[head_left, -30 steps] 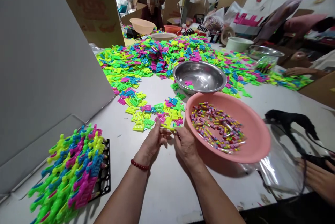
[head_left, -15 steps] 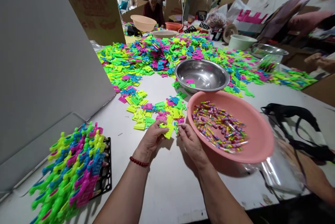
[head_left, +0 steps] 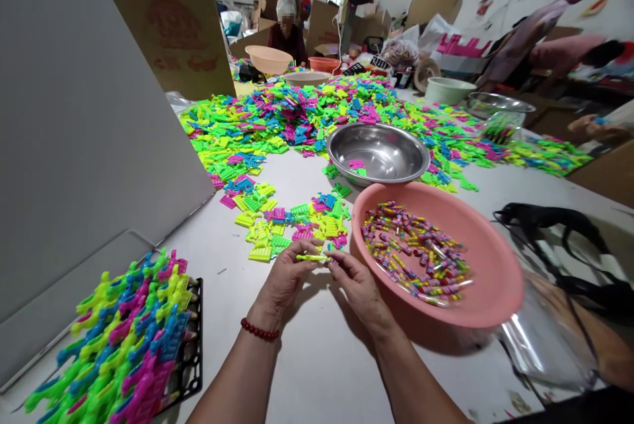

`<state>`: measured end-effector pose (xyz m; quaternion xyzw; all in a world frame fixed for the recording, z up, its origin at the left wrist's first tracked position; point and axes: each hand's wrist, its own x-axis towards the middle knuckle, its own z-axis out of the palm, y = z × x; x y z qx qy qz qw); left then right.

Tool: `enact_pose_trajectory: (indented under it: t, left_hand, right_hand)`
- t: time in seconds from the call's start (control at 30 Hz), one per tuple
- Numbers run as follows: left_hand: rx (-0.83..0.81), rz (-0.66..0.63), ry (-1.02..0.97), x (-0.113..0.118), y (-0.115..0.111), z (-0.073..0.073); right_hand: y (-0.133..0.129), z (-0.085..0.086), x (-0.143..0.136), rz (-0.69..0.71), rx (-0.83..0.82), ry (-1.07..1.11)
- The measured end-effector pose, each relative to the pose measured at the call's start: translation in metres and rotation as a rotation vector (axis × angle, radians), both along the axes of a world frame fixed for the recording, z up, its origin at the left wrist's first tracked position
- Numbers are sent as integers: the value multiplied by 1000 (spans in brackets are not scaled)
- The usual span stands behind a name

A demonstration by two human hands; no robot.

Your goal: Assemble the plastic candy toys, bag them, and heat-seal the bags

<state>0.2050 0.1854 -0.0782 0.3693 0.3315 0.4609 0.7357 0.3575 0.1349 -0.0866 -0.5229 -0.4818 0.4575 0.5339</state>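
Clearly, left hand point(head_left: 283, 279) pinches the piece point(head_left: 311, 257); right hand point(head_left: 360, 286) meets its end, grip unclear. Keep it level between fingers point(head_left: 298, 247).

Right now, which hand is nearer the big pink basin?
Right. The right hand is just left of the pink basin, near its rim; the left hand is farther left, holding a yellow piece.

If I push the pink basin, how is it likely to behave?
The pink basin looks like smooth plastic, so it would probably slide fairly easily. Its flared shape suggests it might tip if pressed at the edge. The slim, rounded tubes lying loose inside would likely roll and shift.
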Motion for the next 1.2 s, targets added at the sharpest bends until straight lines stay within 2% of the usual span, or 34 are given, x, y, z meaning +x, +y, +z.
enact_pose_trajectory:
  t: [0.17,0.23,0.33,0.43,0.57,0.77,0.97,1.2]
  left_hand:
    - [-25,-89,-21,3,-3,0]
    - [-61,-76,-28,5,-2,-4]
    - [-106,16,-46,7,2,-10]
    - [-160,92,-52,6,5,-11]
    - [-207,20,-25,3,6,-7]
    - [-179,-37,-38,1,2,-4]
    - [-140,-83,-38,3,0,-4]
    - [-137,-87,-51,2,0,-2]
  right_hand:
    - [3,-7,0,-8,116,-111]
    - [3,-9,0,-9,182,-165]
    - [3,-9,0,3,239,-199]
    - [2,-7,-1,-36,132,-97]
    - [2,-4,-2,-78,-17,23]
    - [3,-2,0,-70,-81,102]
    - [2,-1,1,-1,-105,146]
    - [1,-11,5,49,-109,228]
